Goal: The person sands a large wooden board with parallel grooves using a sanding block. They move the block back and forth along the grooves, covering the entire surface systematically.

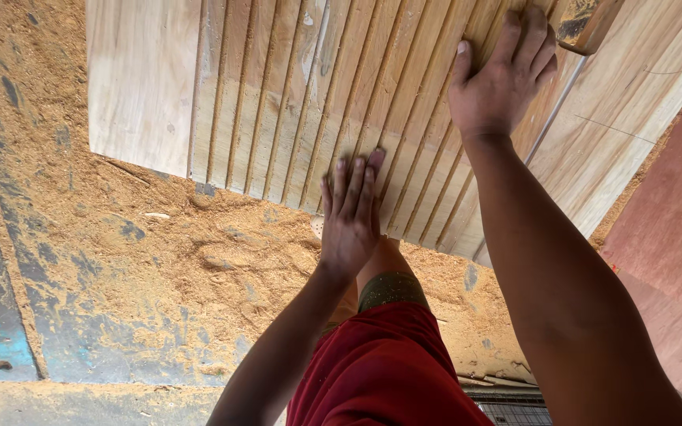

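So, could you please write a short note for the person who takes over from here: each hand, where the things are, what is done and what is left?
Left hand: flat, fingers together, pressing on the near edge of the grooved wooden panel; it grips nothing.
Right hand: palm down on the panel farther up, fingers spread, beside a wooden block at the top edge.
The panel lies tilted over the sawdust-covered floor, next to a plain board.
Done: parallel grooves run across most of the panel; its left strip is smooth.
Left: cannot tell from this view.

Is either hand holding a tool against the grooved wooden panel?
No. The left hand and right hand both rest bare and flat on the grooved wooden panel.
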